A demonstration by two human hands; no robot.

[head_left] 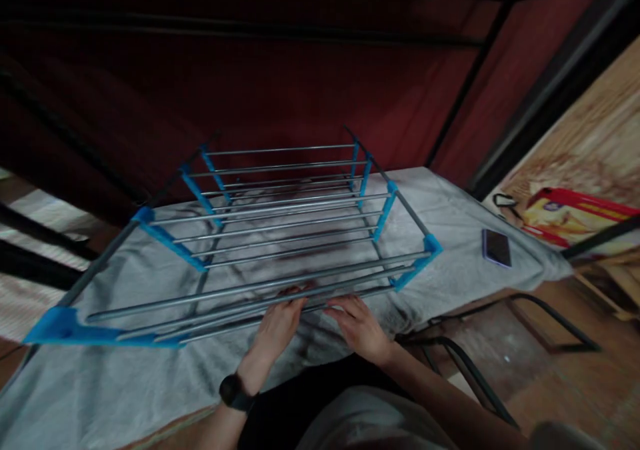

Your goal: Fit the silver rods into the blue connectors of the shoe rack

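1. Centrally, a metal rack [280,230] with grey rods and blue plastic connectors stands on a grey cloth [125,370] that covers a bed-like surface.
2. The rack has several tiers of parallel rods; the nearest tier runs from a blue corner piece [65,327] at lower left to another [425,253] at right.
3. The left hand [277,327] lies at the nearest rods, fingers extended forward and curled slightly over them. It touches the rods; whether it grips one firmly cannot be told.
4. A black watch [235,391] sits on the left wrist.
5. The right hand [357,327] rests just beside the left, fingers spread and bent over the same front rods. It is largely open, in contact with the rods, with no closed grasp visible.
6. Both hands are near each other, at the middle of the front rail.
7. A phone [496,247] lies flat on the cloth, to the right of the rack and well apart from the hands.
8. A red and yellow package [570,217] lies beyond the phone, on a patterned surface at far right.
9. Dark red fabric [300,90] fills the background behind the rack.
10. A black metal frame [550,323] stands on the floor at lower right.
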